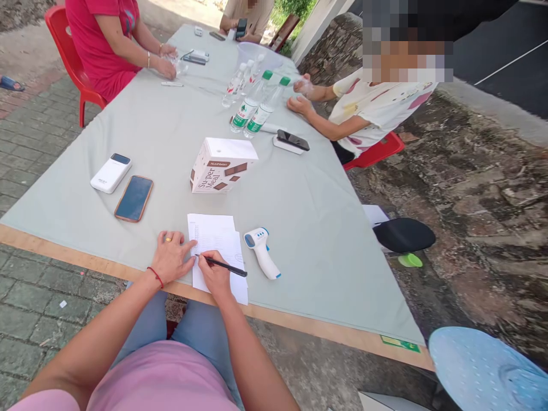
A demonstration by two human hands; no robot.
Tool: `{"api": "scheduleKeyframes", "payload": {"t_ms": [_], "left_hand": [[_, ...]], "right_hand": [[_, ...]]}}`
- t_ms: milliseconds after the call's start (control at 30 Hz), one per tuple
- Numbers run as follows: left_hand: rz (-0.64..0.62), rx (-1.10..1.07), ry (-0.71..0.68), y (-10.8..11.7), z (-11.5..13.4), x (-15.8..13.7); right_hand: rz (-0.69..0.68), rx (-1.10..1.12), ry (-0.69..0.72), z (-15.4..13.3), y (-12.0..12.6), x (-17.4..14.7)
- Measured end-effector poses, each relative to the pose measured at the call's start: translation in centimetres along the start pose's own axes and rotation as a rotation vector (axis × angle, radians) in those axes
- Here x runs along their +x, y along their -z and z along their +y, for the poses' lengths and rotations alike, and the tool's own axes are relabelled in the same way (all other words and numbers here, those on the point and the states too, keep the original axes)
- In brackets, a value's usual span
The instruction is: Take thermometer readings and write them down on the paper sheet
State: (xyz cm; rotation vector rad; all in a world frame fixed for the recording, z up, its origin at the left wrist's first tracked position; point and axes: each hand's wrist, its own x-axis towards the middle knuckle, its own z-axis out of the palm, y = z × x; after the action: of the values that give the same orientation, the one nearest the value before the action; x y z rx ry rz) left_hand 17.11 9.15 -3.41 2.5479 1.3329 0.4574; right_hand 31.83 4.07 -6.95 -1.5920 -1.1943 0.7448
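As we look across the cloth-covered table (334,251) from its left side, we find a white power bank (109,176), with a dark-screened phone (134,198) just beside it. Next comes our left hand (172,257), resting on the table with its fingers spread apart, fingertips touching the left side of the papers (216,231). These lie near the table's front edge, and over them our right hand (215,278) is clamped on a black pen (230,267), its tip close to our left fingertips. Beyond the papers we see an upright white box (223,165), then two green-capped bottles (243,114). Just right of the papers lies a white thermometer (262,253); farther right, a black phone (293,139) rests on a flat white item (285,145).
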Motion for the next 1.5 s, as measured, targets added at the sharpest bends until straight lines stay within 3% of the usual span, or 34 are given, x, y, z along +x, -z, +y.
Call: {"api": "scheduleKeyframes", "payload": {"t_ms": [1500], "left_hand": [[-0.010, 0.057, 0.001, 0.18, 0.06, -0.03]], "right_hand": [[0.043, 0.053, -0.023, 0.26, -0.12, 0.03]]}}
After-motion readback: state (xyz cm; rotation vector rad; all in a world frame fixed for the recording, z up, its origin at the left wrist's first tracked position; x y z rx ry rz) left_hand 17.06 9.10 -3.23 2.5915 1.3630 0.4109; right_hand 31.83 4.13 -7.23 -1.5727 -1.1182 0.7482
